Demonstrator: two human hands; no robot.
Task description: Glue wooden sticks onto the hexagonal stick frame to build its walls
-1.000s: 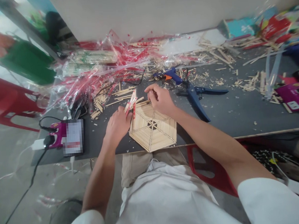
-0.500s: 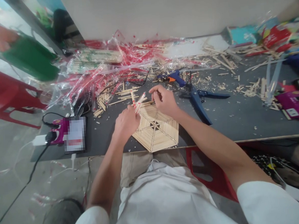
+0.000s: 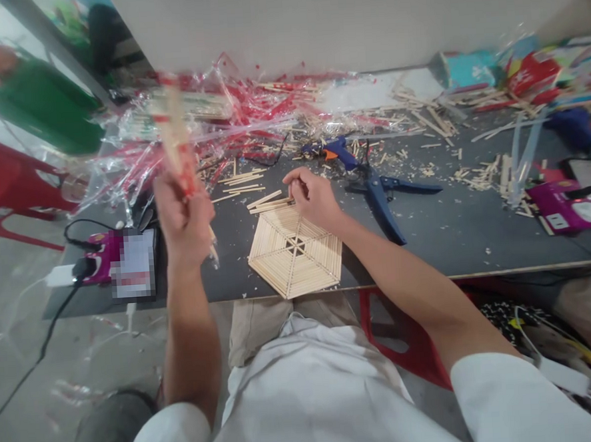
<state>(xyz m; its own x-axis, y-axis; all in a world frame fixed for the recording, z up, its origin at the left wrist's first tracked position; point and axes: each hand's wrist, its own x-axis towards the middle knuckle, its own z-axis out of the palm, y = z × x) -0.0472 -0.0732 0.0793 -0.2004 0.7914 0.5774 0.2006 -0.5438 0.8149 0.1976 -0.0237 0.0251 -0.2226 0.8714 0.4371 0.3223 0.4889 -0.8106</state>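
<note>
My left hand [image 3: 184, 218] is raised at the left, closed around wooden chopsticks in a red-printed clear wrapper [image 3: 176, 135]. Motion smears the upright wrapper, so its contents are hard to make out. On the table in front of me lies a flat hexagonal panel [image 3: 273, 262] of thin wooden sticks, with spokes and a small dark opening at its centre. My right hand [image 3: 314, 196] rests at the panel's far right edge, fingers curled; whatever they pinch is hidden. Loose sticks [image 3: 265, 201] lie beside the panel's far edge, left of that hand.
Beyond my right hand are a blue glue gun [image 3: 339, 153] and blue-handled cutters [image 3: 381, 199]. Plastic wrappers [image 3: 249, 110] and stick offcuts [image 3: 487, 172] litter the back and right. A phone [image 3: 134, 264] and a purple power strip [image 3: 100, 256] sit at the left edge.
My left hand has lifted away from the panel, up and to the left, carrying the wrapped chopsticks. My right hand stays at the panel's edge. The view has shifted slightly.
</note>
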